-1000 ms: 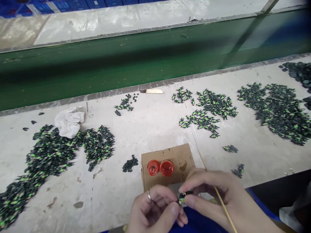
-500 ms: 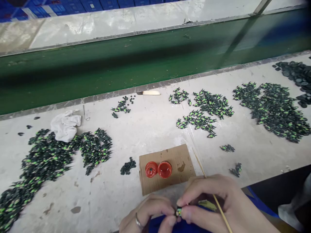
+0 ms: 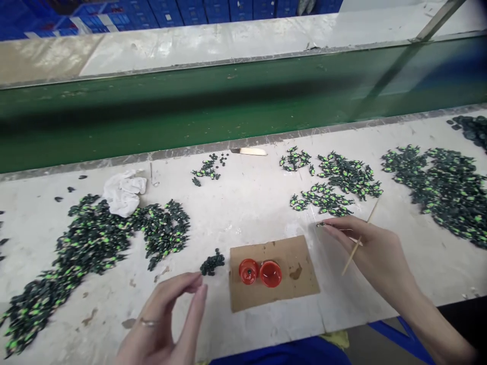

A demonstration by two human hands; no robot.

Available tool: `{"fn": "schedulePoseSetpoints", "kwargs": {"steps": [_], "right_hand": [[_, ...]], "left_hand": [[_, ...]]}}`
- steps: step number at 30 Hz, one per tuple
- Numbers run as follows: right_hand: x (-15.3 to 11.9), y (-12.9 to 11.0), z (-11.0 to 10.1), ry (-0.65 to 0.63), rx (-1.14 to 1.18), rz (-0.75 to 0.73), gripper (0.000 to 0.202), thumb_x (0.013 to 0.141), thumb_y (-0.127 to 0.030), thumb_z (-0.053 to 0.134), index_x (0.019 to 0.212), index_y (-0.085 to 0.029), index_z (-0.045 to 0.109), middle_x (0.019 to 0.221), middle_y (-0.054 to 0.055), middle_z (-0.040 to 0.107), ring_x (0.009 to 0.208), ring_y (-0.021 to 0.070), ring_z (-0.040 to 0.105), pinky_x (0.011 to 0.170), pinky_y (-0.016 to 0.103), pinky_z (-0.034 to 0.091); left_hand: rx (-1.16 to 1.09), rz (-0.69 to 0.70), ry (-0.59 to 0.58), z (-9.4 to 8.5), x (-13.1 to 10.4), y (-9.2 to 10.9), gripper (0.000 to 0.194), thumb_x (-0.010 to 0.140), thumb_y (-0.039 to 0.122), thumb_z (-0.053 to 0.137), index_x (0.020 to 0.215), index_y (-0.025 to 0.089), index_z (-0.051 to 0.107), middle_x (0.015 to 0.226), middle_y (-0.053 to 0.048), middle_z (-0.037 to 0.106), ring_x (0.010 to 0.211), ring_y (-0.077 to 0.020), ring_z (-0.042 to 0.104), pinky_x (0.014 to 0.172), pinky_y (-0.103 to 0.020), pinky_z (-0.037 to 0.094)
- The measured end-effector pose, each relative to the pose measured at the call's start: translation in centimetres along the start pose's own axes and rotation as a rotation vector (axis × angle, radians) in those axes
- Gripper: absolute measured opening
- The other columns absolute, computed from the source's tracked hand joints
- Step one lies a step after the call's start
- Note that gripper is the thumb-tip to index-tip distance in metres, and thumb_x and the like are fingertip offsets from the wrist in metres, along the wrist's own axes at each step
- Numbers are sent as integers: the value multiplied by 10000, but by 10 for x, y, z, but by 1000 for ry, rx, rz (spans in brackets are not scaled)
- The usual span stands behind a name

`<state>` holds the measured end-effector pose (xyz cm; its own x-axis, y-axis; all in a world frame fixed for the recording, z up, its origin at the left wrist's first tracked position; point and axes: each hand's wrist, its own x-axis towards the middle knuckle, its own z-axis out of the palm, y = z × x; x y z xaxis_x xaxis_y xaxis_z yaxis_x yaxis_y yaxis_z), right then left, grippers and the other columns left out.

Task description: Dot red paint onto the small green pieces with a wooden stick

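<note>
My left hand, with a ring on one finger, is at the front left. Its thumb and forefinger tips are pinched together just beside a small heap of dark round pieces; whether anything is between them I cannot make out. My right hand is over the table to the right of the cardboard. It pinches a small black-and-green figure just in front of a cluster of similar figures. A thin wooden stick lies across the same hand, held among its fingers.
Two small red cups stand on a cardboard piece. Large heaps of figures lie left and right. A white crumpled cloth rests on the left heap. A knife lies along the far edge, before a green belt.
My hands have come apart. The right carried the figure and stick up and right towards the clusters; the left moved left to the dark round pieces. The view has shifted slightly.
</note>
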<state>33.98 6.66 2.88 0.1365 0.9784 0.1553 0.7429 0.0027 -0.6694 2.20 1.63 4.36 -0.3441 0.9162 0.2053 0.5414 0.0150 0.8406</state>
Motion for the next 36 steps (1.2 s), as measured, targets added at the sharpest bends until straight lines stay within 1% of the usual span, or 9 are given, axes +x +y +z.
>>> {"fn": "schedulePoseSetpoints", "kwargs": {"steps": [2, 4, 7, 12, 15, 20, 25, 30, 36], "right_hand": [[4, 18, 4, 45, -96, -66, 260, 985, -443, 694, 878, -243, 822, 886, 55, 784, 730, 210, 729, 615, 297, 584], [2, 25, 7, 130, -190, -129, 239, 985, -416, 694, 903, -238, 832, 932, 81, 758, 833, 244, 691, 724, 355, 569], [-7, 23, 7, 247, -277, -188, 186, 994, -352, 692, 987, -213, 815, 974, 94, 724, 888, 257, 651, 829, 404, 524], [-20, 14, 8, 193, -245, -211, 152, 1028, -328, 639, 1014, -233, 757, 1015, 46, 702, 914, 208, 679, 800, 337, 524], [-23, 10, 10, 153, -207, -193, 136, 1025, -323, 629, 1012, -251, 744, 1008, 24, 698, 898, 184, 677, 781, 315, 522], [-25, 7, 11, 124, -146, -151, 135, 1021, -349, 624, 1006, -281, 739, 1018, 8, 707, 880, 175, 679, 754, 312, 520], [-26, 6, 10, 98, -131, -112, 147, 1014, -380, 621, 1009, -297, 743, 1020, 1, 712, 868, 178, 681, 734, 315, 513], [-28, 3, 8, 83, -116, -95, 154, 1009, -380, 616, 1015, -295, 744, 1036, 8, 730, 898, 190, 706, 750, 312, 534], [-30, 1, 8, 76, -110, -84, 101, 991, -309, 642, 1004, -295, 742, 988, -9, 725, 828, 163, 682, 726, 280, 522]], "left_hand": [[126, 83, -167, -14, 6, -25, 117, 939, 210, 717, 1042, 266, 714, 968, 5, 713, 842, -152, 669, 840, -262, 572], [250, 219, -274, -22, 6, -46, 161, 958, 174, 704, 1096, 256, 702, 1040, -5, 710, 883, -143, 679, 883, -252, 547], [298, 311, -316, -21, 0, -57, 182, 965, 129, 703, 1110, 238, 694, 1074, -14, 691, 957, -136, 691, 925, -229, 524], [292, 303, -254, -1, -9, -53, 193, 975, 66, 668, 1097, 213, 699, 1043, -22, 666, 939, -138, 675, 893, -244, 529], [312, 316, -261, 4, -10, -55, 220, 977, 48, 654, 1114, 215, 700, 1032, -21, 670, 930, -143, 670, 880, -253, 527], [346, 278, -287, -3, -9, -54, 152, 1021, 107, 591, 1103, 210, 668, 1033, -36, 698, 934, -156, 703, 871, -250, 544], [310, 199, -474, -15, -11, -50, 119, 1033, 182, 571, 1078, 249, 659, 1034, -21, 722, 930, -143, 743, 842, -219, 594], [320, 222, -410, -21, -12, -54, 164, 1007, 176, 626, 1142, 242, 692, 1067, -32, 768, 943, -157, 766, 836, -227, 626], [366, 336, -476, -26, -8, -55, 209, 981, 130, 661, 1165, 229, 654, 1081, -40, 760, 927, -143, 771, 895, -219, 616]]}}
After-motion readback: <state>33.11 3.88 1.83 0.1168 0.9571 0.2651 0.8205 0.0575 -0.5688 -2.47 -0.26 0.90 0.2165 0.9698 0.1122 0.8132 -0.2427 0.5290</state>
